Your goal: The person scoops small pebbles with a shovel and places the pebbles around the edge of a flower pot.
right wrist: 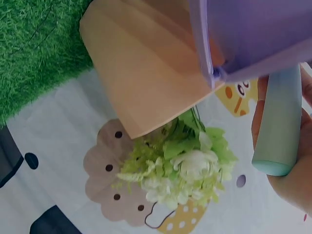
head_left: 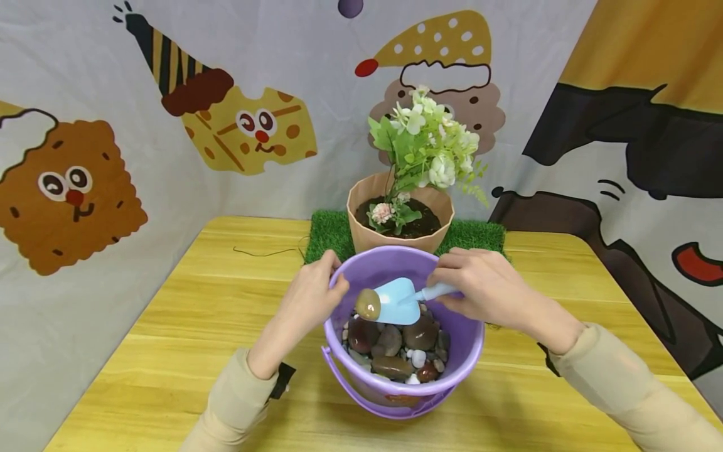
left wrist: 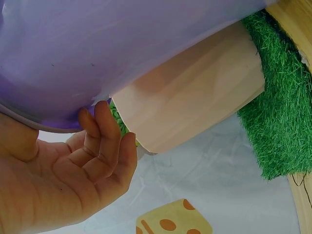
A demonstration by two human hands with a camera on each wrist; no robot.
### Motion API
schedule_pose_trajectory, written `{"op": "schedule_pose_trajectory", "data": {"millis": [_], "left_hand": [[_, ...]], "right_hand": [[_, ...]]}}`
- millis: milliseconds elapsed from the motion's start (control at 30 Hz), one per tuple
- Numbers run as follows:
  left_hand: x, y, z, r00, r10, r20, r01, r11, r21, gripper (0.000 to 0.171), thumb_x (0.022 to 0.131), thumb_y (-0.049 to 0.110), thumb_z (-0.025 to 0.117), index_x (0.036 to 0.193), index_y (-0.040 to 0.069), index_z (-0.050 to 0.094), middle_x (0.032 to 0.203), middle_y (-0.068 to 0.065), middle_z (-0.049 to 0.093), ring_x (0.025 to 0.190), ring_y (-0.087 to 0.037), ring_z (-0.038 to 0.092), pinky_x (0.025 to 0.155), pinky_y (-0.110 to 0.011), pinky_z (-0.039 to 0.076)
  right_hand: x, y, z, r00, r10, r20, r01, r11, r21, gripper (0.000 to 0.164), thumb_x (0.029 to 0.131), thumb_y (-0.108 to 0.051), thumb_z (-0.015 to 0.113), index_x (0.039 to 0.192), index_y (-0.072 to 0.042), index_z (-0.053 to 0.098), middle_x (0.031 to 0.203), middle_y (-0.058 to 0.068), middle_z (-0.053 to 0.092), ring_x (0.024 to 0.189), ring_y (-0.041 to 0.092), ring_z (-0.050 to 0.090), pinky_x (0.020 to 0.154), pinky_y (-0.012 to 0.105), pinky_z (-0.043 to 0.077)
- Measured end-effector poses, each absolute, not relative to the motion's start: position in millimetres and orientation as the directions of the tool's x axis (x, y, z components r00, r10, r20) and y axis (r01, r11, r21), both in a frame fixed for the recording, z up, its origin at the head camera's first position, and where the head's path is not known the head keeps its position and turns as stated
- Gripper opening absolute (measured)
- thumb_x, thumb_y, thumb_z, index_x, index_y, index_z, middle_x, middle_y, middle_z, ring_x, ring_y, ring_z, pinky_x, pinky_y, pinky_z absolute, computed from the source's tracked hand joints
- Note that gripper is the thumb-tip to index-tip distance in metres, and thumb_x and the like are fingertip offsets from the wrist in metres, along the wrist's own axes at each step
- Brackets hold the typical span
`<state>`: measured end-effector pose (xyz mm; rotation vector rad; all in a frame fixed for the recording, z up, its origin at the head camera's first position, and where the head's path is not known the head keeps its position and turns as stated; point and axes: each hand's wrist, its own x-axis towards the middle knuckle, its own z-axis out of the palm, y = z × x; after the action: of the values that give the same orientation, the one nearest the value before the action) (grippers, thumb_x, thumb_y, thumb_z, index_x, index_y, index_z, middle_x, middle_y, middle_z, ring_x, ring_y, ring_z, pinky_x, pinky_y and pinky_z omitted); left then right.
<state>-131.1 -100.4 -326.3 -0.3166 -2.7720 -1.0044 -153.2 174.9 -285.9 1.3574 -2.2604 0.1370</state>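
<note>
A purple bucket [head_left: 474,342] holds brown, grey and white stones [head_left: 390,339]. My left hand [head_left: 305,292] grips its left rim, thumb over the inside and fingers against the outer wall, as the left wrist view also shows [left wrist: 73,170]. In my right hand [head_left: 486,282] is the handle of a light-blue toy shovel [head_left: 398,301], held over the bucket's right side. A smooth tan stone [head_left: 368,304] sits at the tip of the blade, above the other stones. The right wrist view shows the handle's rounded end [right wrist: 278,136] within the fingers.
Right behind the bucket stands a peach flowerpot [head_left: 367,235] with soil and white flowers [head_left: 435,138], on a green turf mat [head_left: 327,232]. A thin dark strand [head_left: 262,253] lies on the wooden table [head_left: 186,351]. A cartoon-printed cloth [head_left: 316,56] hangs behind.
</note>
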Motion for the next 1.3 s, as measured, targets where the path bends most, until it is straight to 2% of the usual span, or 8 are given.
{"op": "schedule_pose_trajectory", "data": {"millis": [200, 900, 1300], "left_hand": [[-131.9, -101.4, -327.0, -0.957, 0.143, 0.254, 0.272, 0.754, 0.598, 0.01, 0.084, 0.01, 0.059, 0.092, 0.004, 0.054, 0.077, -0.011, 0.063, 0.058, -0.015, 0.059, 0.044, -0.016, 0.045], [-132.2, -101.4, -326.4, -0.962, 0.139, 0.233, 0.256, 0.751, 0.609, 0.011, 0.085, 0.01, 0.059, 0.093, 0.005, 0.054, 0.076, -0.01, 0.063, 0.056, -0.013, 0.057, 0.045, -0.018, 0.045], [-132.4, -101.2, -328.0, -0.965, 0.14, 0.22, 0.249, 0.748, 0.615, 0.011, 0.085, 0.011, 0.058, 0.095, 0.005, 0.055, 0.078, -0.01, 0.063, 0.057, -0.013, 0.057, 0.045, -0.018, 0.045]], "right_hand": [[-154.8, 183.4, -277.7, -0.384, -0.79, 0.478, -0.844, 0.51, 0.164, 0.023, 0.062, -0.014, 0.081, 0.079, -0.022, 0.068, 0.074, -0.009, 0.058, 0.062, 0.003, 0.047, 0.048, 0.018, 0.038], [-166.5, 205.6, -254.4, -0.434, -0.777, 0.456, -0.796, 0.568, 0.209, 0.027, 0.059, -0.017, 0.085, 0.081, -0.02, 0.069, 0.074, -0.008, 0.06, 0.058, 0.003, 0.05, 0.044, 0.018, 0.037], [-184.8, 221.8, -242.6, -0.503, -0.735, 0.455, -0.735, 0.641, 0.222, 0.025, 0.061, -0.016, 0.084, 0.08, -0.021, 0.068, 0.075, -0.008, 0.061, 0.056, 0.004, 0.048, 0.043, 0.02, 0.034]]}}
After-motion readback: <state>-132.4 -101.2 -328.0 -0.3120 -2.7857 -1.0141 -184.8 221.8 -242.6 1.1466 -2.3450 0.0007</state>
